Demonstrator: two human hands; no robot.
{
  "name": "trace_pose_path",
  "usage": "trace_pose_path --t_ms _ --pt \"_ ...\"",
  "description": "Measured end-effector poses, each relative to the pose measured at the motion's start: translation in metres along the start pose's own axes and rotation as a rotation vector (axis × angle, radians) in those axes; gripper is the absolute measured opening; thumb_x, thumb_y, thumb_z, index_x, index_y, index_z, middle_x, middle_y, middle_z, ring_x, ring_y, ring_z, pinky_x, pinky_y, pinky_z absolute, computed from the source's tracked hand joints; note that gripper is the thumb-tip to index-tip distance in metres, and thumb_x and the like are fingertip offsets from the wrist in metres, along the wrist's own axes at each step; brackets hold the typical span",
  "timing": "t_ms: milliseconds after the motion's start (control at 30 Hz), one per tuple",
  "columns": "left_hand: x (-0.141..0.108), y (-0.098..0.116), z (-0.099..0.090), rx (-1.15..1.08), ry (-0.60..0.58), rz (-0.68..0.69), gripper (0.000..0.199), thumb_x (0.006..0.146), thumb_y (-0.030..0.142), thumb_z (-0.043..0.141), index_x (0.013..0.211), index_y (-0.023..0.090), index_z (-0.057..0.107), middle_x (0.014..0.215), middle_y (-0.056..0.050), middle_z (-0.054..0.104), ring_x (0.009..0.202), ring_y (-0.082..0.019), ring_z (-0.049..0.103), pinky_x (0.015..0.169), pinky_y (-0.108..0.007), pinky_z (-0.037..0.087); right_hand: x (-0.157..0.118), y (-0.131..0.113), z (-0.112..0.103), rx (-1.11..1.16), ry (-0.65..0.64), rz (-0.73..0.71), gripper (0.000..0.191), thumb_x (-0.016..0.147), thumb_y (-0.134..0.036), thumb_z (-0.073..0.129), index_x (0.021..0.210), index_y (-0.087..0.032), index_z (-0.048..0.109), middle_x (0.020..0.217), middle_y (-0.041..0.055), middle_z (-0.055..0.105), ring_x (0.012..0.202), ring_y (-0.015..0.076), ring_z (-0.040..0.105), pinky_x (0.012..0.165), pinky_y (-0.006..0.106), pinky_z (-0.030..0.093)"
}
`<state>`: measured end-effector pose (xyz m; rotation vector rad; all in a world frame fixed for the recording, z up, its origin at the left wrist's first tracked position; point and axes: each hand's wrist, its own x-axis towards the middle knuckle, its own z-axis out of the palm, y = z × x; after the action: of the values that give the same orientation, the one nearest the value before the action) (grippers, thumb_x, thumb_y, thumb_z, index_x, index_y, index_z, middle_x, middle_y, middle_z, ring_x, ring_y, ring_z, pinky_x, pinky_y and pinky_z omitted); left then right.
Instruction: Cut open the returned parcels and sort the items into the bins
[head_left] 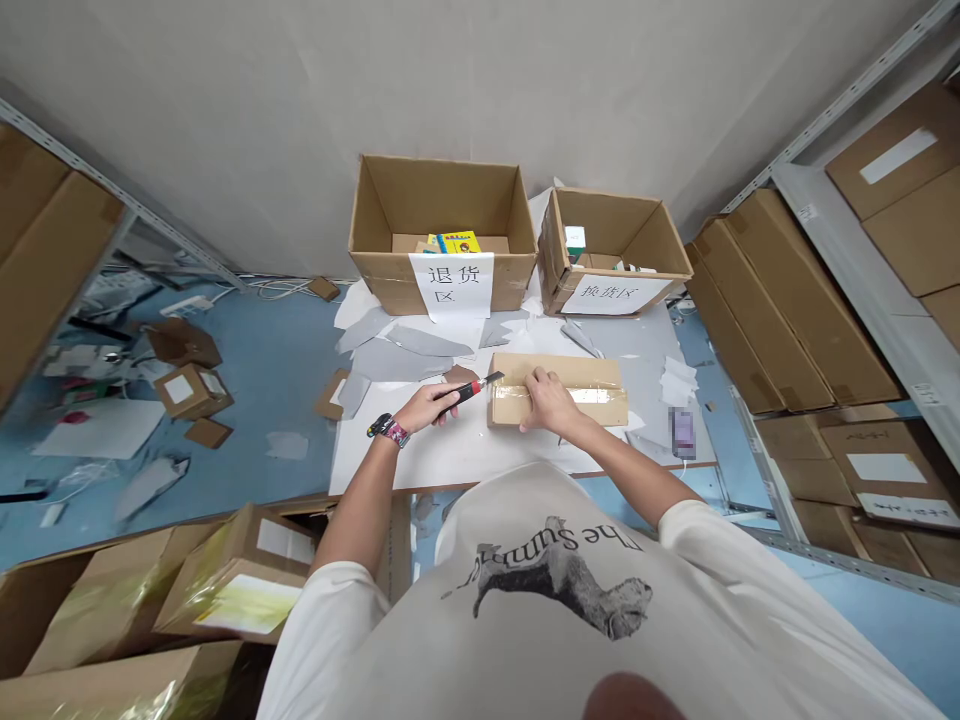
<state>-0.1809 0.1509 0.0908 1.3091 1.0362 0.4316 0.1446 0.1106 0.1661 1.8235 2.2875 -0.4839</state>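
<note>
Left hand [424,408] gripping a red utility knife [466,391], blade by the carton [577,392] (taped), right hand [547,400] open on top

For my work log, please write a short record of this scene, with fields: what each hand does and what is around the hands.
Left hand: holds a red-and-black utility knife, blade over the parcel's left end
Right hand: rests on a brown cardboard parcel with clear tape
Left wrist: black-and-pink watch
Surface: white board, with grey scraps on it
Behind: open brown cardboard box with a white 退货区 sign; open brown cardboard box with a white 换货区 sign
</note>
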Motion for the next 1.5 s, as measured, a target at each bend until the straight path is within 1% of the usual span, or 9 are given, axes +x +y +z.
trace_pose_path --t_ms 300,733,1067,1267,1400,1500 --pt "0.0005 -0.0034 -0.0007 -0.02 -0.019 -0.019 0.091 0.093 0.079 0.08 0.158 0.015 0.072 0.082 -0.004 0.076 0.052 -0.012 0.058 0.049 -0.025 0.045 -0.0022 -0.0033 -0.0052 -0.004 0.0 0.012 0.08 0.066 -0.043 0.113 0.126 -0.02 0.065 0.137 0.0154 0.063 0.123 0.0358 0.063 0.102 0.044 0.059" --pt "0.002 0.0009 -0.0003 -0.043 -0.034 -0.044 0.092 0.091 0.078 0.083 0.158 0.017 0.072 0.08 -0.005 0.077 0.051 -0.013 0.058 0.048 -0.025 0.044 -0.008 -0.0058 -0.0059 -0.014 0.009 0.008 0.075 0.072 -0.042 0.11 0.127 -0.02 0.064 0.134 0.0155 0.067 0.118 0.0346 0.068 0.1 0.043 0.059" --pt "-0.0002 0.0015 -0.0001 -0.03 -0.021 -0.053 0.094 0.092 0.08 0.08 0.159 0.016 0.071 0.081 -0.006 0.077 0.051 -0.013 0.059 0.048 -0.024 0.043 -0.0091 -0.0085 -0.0085 -0.035 0.002 0.013 0.073 0.074 -0.042 0.109 0.127 -0.017 0.064 0.133 0.0162 0.068 0.116 0.0334 0.071 0.097 0.04 0.059" --pt "-0.0006 0.0002 -0.0002 -0.042 -0.022 -0.044 0.094 0.09 0.08 0.082 0.158 0.017 0.072 0.08 -0.005 0.077 0.051 -0.013 0.058 0.048 -0.024 0.043 -0.0084 -0.0077 -0.0066 -0.045 0.02 0.004 0.07 0.075 -0.042 0.108 0.124 -0.019 0.064 0.132 0.016 0.069 0.115 0.0336 0.072 0.098 0.041 0.06" --pt "-0.001 0.001 0.0004 -0.049 -0.016 -0.047 0.095 0.089 0.081 0.082 0.157 0.015 0.072 0.08 -0.005 0.077 0.051 -0.013 0.058 0.047 -0.024 0.042 -0.0093 -0.0096 -0.0087 -0.059 0.013 0.017 0.069 0.075 -0.042 0.108 0.123 -0.019 0.064 0.131 0.0156 0.069 0.113 0.0331 0.073 0.096 0.04 0.061" --pt "-0.0006 -0.0001 0.0006 -0.052 -0.009 -0.05 0.093 0.089 0.08 0.083 0.157 0.016 0.073 0.079 -0.005 0.077 0.051 -0.013 0.058 0.047 -0.024 0.041 -0.0097 -0.0106 -0.0108 -0.061 0.01 0.012 0.068 0.075 -0.042 0.108 0.122 -0.02 0.063 0.131 0.0153 0.07 0.113 0.033 0.073 0.097 0.041 0.061"
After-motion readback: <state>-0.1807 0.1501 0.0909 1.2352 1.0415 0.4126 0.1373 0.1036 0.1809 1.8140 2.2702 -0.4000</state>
